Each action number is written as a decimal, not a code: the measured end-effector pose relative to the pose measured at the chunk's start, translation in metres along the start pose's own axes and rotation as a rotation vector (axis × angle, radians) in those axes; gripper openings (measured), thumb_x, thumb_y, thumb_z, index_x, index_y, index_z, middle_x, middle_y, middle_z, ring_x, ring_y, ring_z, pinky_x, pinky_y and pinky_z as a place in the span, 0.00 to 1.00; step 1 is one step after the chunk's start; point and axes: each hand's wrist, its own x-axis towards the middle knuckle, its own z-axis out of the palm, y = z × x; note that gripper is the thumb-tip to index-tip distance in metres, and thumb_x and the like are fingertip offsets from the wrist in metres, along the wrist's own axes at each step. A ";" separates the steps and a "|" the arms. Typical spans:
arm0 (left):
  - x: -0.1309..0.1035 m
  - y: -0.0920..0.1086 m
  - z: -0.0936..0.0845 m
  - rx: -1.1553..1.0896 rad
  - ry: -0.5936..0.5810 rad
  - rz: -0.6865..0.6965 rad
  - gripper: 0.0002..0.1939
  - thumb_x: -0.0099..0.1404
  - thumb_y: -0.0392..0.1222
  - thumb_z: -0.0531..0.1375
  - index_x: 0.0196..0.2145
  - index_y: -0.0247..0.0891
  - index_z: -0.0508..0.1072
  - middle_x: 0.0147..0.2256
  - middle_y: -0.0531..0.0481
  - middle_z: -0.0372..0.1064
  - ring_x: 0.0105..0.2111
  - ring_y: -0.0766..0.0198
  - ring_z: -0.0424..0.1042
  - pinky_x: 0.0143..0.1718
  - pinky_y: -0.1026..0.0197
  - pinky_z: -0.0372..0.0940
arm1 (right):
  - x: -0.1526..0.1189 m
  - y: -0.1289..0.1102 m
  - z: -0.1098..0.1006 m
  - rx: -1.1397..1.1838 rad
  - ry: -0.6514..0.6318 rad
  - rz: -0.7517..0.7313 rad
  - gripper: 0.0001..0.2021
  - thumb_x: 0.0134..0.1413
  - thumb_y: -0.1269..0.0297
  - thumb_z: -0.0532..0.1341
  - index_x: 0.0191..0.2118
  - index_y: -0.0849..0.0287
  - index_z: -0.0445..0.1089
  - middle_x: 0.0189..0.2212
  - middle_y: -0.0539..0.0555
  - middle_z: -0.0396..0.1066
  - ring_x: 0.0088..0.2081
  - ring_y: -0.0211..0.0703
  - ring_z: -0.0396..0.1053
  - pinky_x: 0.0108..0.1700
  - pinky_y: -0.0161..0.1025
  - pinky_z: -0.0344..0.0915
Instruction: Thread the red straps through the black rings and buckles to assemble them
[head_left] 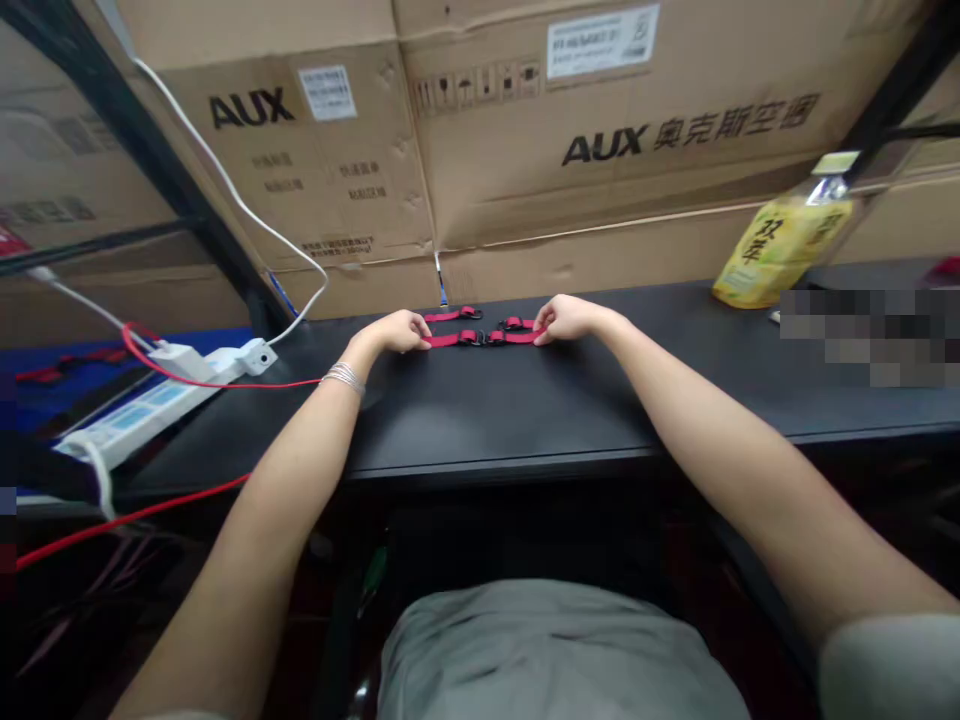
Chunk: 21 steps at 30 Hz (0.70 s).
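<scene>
On the black tabletop (480,410), near its back edge, lie red webbing straps with black buckles or clips on their ends. My left hand (403,331), with silver bangles on the wrist, pinches the left red strap (444,341); a second strand runs just behind it. My right hand (562,318) is closed on the right red strap (517,338), its strands also lying close together. Between the hands the black buckles (480,338) meet end to end, but I cannot tell whether they are hooked together. The strap parts inside my fingers are hidden.
Large AUX cardboard boxes (615,210) stand behind the table. A yellow drink bottle (780,240) leans at the back right. A white power strip (161,400) with a white cable (232,185) and a red cable (180,510) is at the left. Dark rack posts (135,130) flank the table.
</scene>
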 end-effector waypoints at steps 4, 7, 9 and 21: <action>0.001 -0.001 0.000 0.013 0.005 -0.002 0.15 0.46 0.40 0.70 0.34 0.37 0.77 0.30 0.50 0.76 0.29 0.62 0.73 0.28 0.66 0.65 | -0.001 0.000 -0.001 -0.006 -0.002 0.003 0.14 0.44 0.61 0.71 0.38 0.60 0.77 0.37 0.53 0.77 0.39 0.42 0.72 0.40 0.33 0.64; 0.000 -0.002 0.000 0.020 0.007 0.013 0.16 0.47 0.40 0.69 0.36 0.36 0.77 0.31 0.50 0.77 0.30 0.62 0.74 0.27 0.66 0.65 | 0.000 0.000 0.000 0.005 0.001 -0.002 0.14 0.44 0.61 0.71 0.38 0.61 0.77 0.36 0.53 0.77 0.38 0.42 0.72 0.39 0.33 0.64; 0.000 -0.001 0.000 0.026 -0.003 0.015 0.16 0.48 0.39 0.69 0.36 0.36 0.77 0.31 0.49 0.77 0.30 0.62 0.73 0.27 0.66 0.65 | 0.000 0.001 0.001 0.008 0.004 -0.003 0.14 0.43 0.64 0.71 0.38 0.61 0.77 0.36 0.53 0.77 0.38 0.41 0.72 0.38 0.32 0.64; 0.002 -0.002 0.001 -0.002 -0.001 0.015 0.16 0.47 0.39 0.68 0.36 0.36 0.77 0.28 0.50 0.75 0.27 0.63 0.72 0.26 0.66 0.64 | 0.000 0.000 0.000 0.022 0.001 0.007 0.14 0.43 0.60 0.71 0.36 0.61 0.77 0.34 0.54 0.77 0.38 0.43 0.72 0.38 0.34 0.64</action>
